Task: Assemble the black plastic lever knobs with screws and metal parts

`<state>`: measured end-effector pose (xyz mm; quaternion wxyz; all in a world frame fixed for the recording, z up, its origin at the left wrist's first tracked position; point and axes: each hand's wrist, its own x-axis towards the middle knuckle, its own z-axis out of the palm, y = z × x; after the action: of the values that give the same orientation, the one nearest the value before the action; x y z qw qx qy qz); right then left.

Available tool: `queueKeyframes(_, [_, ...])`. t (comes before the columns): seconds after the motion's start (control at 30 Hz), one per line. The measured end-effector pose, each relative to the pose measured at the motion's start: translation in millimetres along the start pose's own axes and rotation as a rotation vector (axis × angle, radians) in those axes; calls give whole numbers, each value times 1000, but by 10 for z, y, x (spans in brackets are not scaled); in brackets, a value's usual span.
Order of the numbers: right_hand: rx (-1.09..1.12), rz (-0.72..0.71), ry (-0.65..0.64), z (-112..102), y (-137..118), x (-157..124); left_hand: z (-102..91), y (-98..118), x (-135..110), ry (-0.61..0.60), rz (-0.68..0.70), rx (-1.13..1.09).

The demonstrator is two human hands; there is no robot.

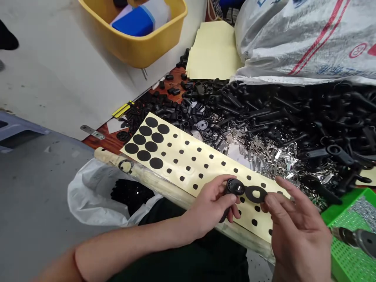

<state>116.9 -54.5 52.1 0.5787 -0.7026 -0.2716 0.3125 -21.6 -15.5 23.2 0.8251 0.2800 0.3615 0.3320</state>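
Note:
My left hand (216, 203) is closed around a black plastic part (235, 187) with a round, cup-like end facing up. Between the thumb and fingers of my right hand (302, 231) is a thin black ring-shaped sticker (251, 194) with a hole in its middle. The ring's left edge is right beside the rim of the plastic part; whether they touch I cannot tell. Under both hands lies a pale yellow backing sheet (185, 156). Round black stickers (151, 147) remain at its left end, and small black dots cover the rest.
Black plastic parts (264, 113) and small metal clips (276, 156) heap behind the sheet. At right stand a green basket (329, 213) and a tool tip (340, 234). A yellow bin (138, 49), yellow sheets (214, 51) and a white sack (273, 43) are farther back. A white bag (85, 196) hangs below the padded edge.

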Motion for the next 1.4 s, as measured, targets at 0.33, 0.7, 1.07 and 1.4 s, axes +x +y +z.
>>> queueKeyframes(0.33, [82,-2,-20,183,143,17,58,33,50,79,-13,81])
queueKeyframes(0.7, [121,20,-4,268,203,-23,90,41,80,102,-44,59])
queueKeyframes(1.07, [162,85,-22,289,294,-36,106,0,100,99,-35,44])
queueKeyframes(1.4, [43,-9,48,360,219,-74,117,-9,96,119,-59,37])
